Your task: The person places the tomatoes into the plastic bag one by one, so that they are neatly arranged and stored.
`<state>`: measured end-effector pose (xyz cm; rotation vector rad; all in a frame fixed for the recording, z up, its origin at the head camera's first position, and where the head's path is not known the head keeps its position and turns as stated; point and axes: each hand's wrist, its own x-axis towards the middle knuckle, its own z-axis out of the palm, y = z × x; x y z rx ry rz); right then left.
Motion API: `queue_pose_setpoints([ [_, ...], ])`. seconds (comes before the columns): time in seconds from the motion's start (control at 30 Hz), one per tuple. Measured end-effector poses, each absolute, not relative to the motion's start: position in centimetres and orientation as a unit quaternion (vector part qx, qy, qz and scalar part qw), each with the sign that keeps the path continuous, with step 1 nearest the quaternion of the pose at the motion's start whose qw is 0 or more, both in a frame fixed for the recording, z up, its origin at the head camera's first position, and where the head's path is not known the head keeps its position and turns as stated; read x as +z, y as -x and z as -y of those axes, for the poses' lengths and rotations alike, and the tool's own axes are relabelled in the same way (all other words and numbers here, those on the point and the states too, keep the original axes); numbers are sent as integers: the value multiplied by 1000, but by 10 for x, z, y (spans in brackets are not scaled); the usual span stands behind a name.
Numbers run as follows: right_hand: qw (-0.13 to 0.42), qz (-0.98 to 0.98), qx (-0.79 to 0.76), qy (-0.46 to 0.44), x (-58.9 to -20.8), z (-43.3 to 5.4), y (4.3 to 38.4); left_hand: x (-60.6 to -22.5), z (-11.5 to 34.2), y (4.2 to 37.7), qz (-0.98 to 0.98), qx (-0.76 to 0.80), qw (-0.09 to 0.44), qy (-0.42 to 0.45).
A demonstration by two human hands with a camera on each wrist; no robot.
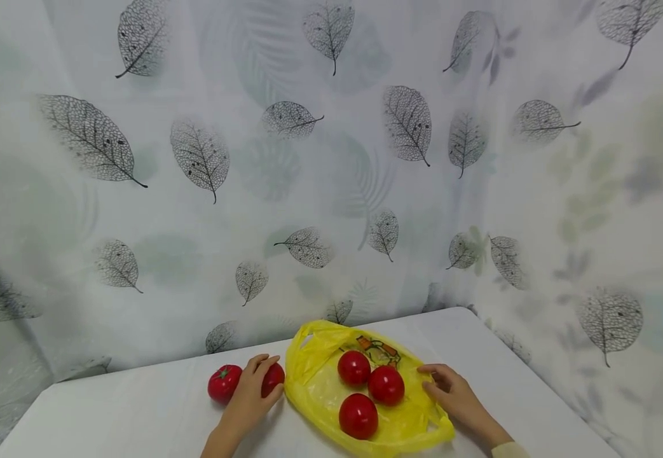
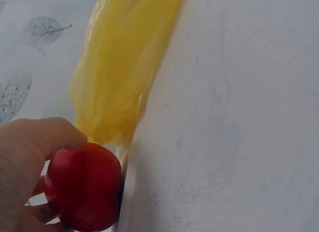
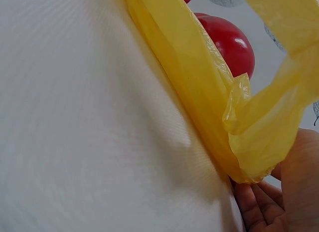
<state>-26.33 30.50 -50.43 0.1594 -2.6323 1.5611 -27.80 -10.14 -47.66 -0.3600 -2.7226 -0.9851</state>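
Immediately right of your left hand (image 1: 249,389), whose curled thumb and fingers grip a glossy, red, round tomato (image 1: 273,380), lies the translucent yellow plastic bag (image 1: 321,385). The held fruit, with no marked long axis, sits just beside the bag's left rim; the bag's own runs from far left to near right. Your left hand is the nearer to that rim. Beyond it, right of the grip, three similar red tomatoes (image 1: 386,385) rest on the bag; just left sits a red tomato with green calyx (image 1: 224,383). Your right hand (image 1: 454,397) touches the opposite edge; whether it pinches the plastic cannot be told.
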Motion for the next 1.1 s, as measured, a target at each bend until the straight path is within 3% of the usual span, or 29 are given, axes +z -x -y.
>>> queue_pose_setpoints([
  [1.1, 37, 860, 508, -25, -501, -302, 262, -475, 98, 280, 925, -333, 135, 122],
])
